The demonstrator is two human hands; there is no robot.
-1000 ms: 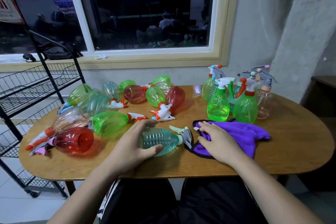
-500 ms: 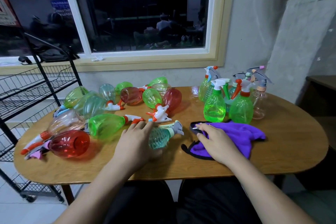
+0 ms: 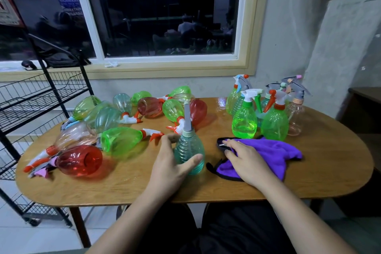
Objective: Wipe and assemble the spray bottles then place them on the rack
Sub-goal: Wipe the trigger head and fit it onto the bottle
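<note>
A dark window [image 3: 162, 18] in a pale frame fills the wall behind an oval wooden worktop [image 3: 319, 171]. A black wire rack [image 3: 41, 97] stands just beside the worktop's left end.

Near the front middle of the worktop a teal bottle [image 3: 190, 150] stands upright with a grey spray head [image 3: 187, 117] on top. The left grip [image 3: 173, 163], a bare hand, has hold of it. The thumb lies across the front of the belly and the fingers [image 3: 171, 137] curl round the far left side, so the hand is closed round the bottle.

Just to the right lies a purple cloth [image 3: 274, 154] with a black edge, crumpled on the wood. The right grip [image 3: 245, 161], the other bare hand, rests palm down on the cloth's left part with its fingers nearly straight, and it clasps nothing.

At the back right a cluster of bottles stands upright with spray heads fitted. Among them are a bright green bottle [image 3: 244, 123], a second green bottle [image 3: 275, 126] and a clear pinkish bottle [image 3: 296, 117].

Across the left half many more bottles lie on their sides, some touching. They include a red bottle [image 3: 79, 160] nearest the front edge and a green lying bottle [image 3: 121, 142] behind it, with red, green, teal and clear ones further back
</note>
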